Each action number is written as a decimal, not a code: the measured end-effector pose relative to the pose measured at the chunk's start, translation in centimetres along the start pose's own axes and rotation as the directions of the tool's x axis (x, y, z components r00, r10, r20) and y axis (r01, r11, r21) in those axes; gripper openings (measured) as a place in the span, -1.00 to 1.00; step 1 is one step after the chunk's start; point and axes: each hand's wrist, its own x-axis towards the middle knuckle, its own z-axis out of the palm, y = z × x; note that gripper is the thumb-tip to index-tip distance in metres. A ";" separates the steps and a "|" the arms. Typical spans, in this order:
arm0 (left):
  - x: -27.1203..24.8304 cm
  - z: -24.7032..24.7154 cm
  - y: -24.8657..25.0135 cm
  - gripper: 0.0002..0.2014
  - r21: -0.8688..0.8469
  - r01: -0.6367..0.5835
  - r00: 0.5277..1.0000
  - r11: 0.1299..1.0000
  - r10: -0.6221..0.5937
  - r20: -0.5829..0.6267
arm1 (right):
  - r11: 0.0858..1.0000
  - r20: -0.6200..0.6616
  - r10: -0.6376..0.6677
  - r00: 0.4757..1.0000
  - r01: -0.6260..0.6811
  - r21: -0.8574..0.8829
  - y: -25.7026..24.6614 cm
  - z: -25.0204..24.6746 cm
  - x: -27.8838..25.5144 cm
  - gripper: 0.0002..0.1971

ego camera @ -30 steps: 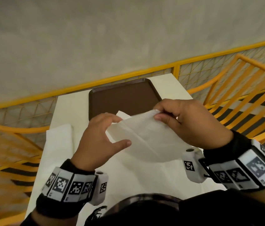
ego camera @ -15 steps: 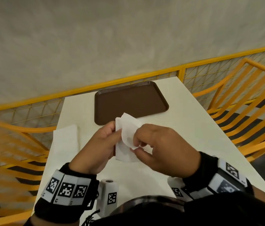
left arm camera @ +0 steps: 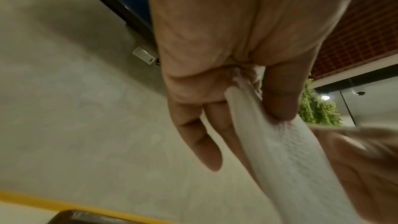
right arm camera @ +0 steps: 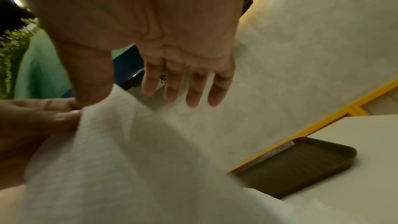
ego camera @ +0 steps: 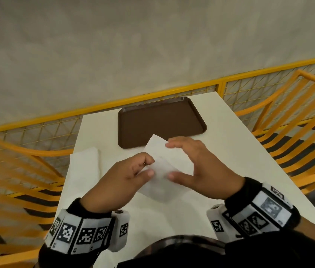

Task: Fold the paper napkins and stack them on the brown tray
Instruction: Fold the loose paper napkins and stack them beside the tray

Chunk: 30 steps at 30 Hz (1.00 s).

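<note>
A white paper napkin point(ego camera: 164, 167) is folded into a narrow strip and held above the white table point(ego camera: 230, 151), just in front of the brown tray point(ego camera: 162, 120), which has nothing on it. My left hand point(ego camera: 149, 165) pinches the napkin's left folded edge between thumb and fingers; the left wrist view shows this grip on the napkin point(left arm camera: 280, 142) clearly. My right hand point(ego camera: 172, 160) is at the napkin's right side with straight, spread fingers point(right arm camera: 193, 91) and its thumb lying against the paper point(right arm camera: 129, 159). The tray point(right arm camera: 301, 163) lies beyond it.
A stack of flat white napkins point(ego camera: 85, 167) lies on the table's left side, beside my left hand. Yellow railings point(ego camera: 172, 93) run close behind the table and along both sides. A grey wall rises behind them.
The napkin was spread wide between both pinching hands, then the hands came together and folded it. Now my right hand has released its pinch and straightened its fingers; the left still holds.
</note>
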 end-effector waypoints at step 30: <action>2.2 -7.0 -19.0 -0.71 -0.400 0.511 0.602 0.761 -0.649 -0.465 | 0.987 0.241 0.119 0.963 -0.142 0.078 1.8 6.3 1.6 -0.85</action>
